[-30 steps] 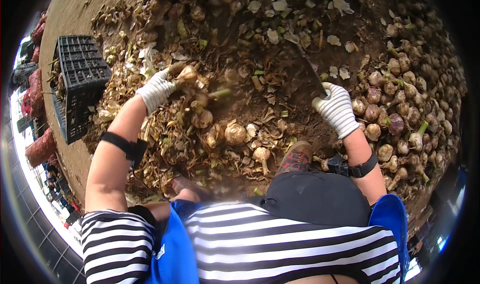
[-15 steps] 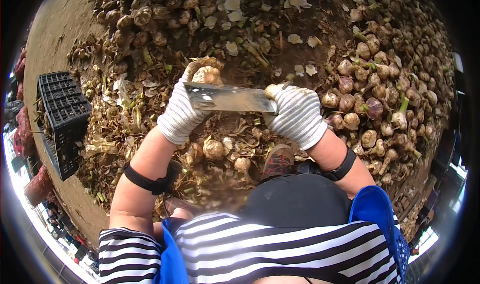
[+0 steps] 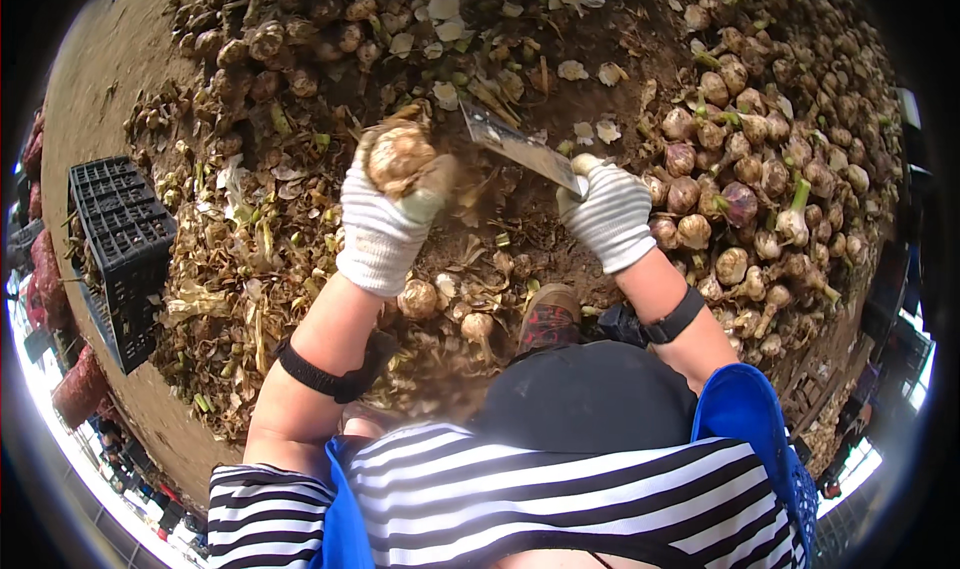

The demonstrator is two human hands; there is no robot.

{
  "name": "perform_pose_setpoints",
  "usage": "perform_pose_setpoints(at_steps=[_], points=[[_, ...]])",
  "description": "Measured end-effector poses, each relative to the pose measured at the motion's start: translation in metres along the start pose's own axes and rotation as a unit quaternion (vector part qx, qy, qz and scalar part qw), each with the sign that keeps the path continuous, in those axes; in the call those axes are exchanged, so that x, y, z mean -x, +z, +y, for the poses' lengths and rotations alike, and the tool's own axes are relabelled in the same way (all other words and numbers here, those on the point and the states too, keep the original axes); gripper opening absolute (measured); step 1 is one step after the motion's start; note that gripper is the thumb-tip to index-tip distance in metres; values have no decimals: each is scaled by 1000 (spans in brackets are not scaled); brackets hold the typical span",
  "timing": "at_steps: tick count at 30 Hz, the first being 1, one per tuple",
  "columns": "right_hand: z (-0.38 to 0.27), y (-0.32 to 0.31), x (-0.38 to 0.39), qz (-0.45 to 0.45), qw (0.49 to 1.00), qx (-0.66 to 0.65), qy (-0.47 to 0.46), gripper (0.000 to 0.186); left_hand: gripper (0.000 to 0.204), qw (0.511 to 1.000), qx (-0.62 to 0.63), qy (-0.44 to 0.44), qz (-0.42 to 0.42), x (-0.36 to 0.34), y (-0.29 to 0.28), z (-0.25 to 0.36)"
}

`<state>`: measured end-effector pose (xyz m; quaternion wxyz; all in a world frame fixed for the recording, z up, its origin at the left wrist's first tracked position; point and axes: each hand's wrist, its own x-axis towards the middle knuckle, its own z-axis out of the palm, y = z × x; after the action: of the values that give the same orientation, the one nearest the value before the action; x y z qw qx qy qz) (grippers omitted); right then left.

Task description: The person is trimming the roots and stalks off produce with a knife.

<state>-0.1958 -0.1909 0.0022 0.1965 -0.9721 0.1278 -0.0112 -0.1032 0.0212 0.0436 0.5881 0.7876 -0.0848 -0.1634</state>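
In my gloved left hand [image 3: 388,219] is a large garlic bulb [image 3: 401,157], with dry brown skin hanging about it. The fingers are closed round its side and base. My right hand [image 3: 610,214], also in a striped white glove, grips a wide-bladed knife [image 3: 520,149] by its handle, which the fingers hide. The blade points up and to the left, apart from the bulb. Beneath the hands lie loose peelings and a few bulbs, among them a garlic bulb [image 3: 417,299] below my left wrist.
A large heap of garlic bulbs [image 3: 775,174] spreads on the right. More bulbs [image 3: 265,44] lie at the far left, above scattered dry skins [image 3: 250,279]. A black plastic crate [image 3: 125,239] stands at the left. My shoe [image 3: 549,319] is close below the hands.
The hands have moved apart. The knife blade has swung away from the bulb and now slants up to the left. My left hand has turned, bringing the bulb into fuller view.
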Motion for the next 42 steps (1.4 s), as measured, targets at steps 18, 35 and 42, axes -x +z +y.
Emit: perform_pose_setpoints(at_steps=[18, 35, 42], points=[[6, 7, -8, -189, 976, 40, 98, 20, 24, 854, 467, -230, -29, 18, 18, 1], [-22, -14, 3, -241, 952, -188, 36, 19, 49, 875, 341, -280, -199, 2, -20, 15], [-35, -26, -4, -257, 960, -112, -10, 22, 27, 942, 151, -243, -176, 11, -21, 4]])
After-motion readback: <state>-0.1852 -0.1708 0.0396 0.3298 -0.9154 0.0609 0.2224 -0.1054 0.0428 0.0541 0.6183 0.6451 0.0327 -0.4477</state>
